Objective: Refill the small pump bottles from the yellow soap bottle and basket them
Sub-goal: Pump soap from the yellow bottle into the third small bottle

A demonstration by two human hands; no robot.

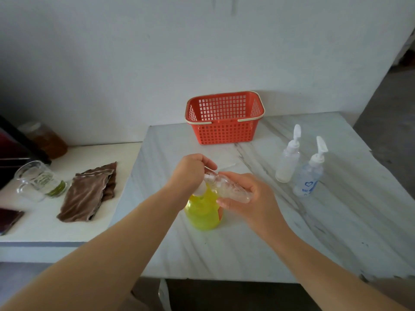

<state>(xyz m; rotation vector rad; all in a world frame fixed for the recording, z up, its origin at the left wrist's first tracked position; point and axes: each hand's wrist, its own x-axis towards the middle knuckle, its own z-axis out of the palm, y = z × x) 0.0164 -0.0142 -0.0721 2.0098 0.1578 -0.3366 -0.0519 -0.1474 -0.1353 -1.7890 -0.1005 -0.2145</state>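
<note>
Head view: just above the yellow soap bottle (202, 213) on the worktop (247, 254), the right hand (249, 196) grips a tilted small clear bottle (232, 189) while the left hand (190, 171) pinches its pump cap (207, 176). Right of the yellow soap bottle stand a cloudy pump bottle (288, 163) and a heart-marked pump bottle (308, 178); the red basket (224, 133) sits behind it.

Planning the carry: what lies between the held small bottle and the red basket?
Between small bottle and basket: only bare marble tabletop, in the head view.

head cam | faces forward-down | close above marble table (336, 221)
</note>
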